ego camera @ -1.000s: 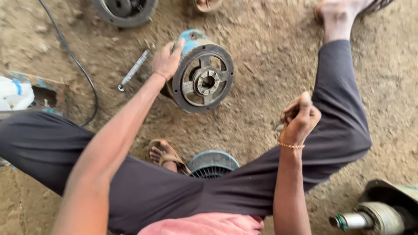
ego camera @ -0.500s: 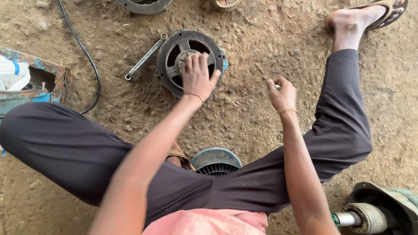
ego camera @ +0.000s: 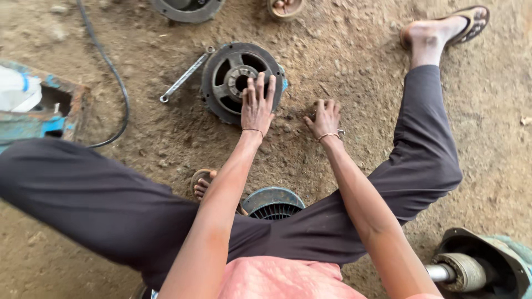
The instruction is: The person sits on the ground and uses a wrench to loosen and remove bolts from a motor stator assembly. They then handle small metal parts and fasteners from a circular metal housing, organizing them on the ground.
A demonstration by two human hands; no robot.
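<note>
Down on the dirt floor [ego camera: 354, 50], a round dark motor end cover [ego camera: 233, 77] lies flat under the left hand [ego camera: 257, 105], whose fingers spread wide and flat across its hub and rim. Just left of that hand, a wrench [ego camera: 185, 75] touches the cover's edge. To its right, close by, the right hand [ego camera: 326, 117] presses its curled fingertips to the ground; whether it grips anything, I cannot tell.

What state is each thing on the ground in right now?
Round motor cover: flat on dirt, left hand resting on it.
Right hand: on the dirt, grip unclear.
Wrench: lying loose beside the cover.
Black cable: slack on the ground.
Finned cap: partly hidden by a leg.
</note>
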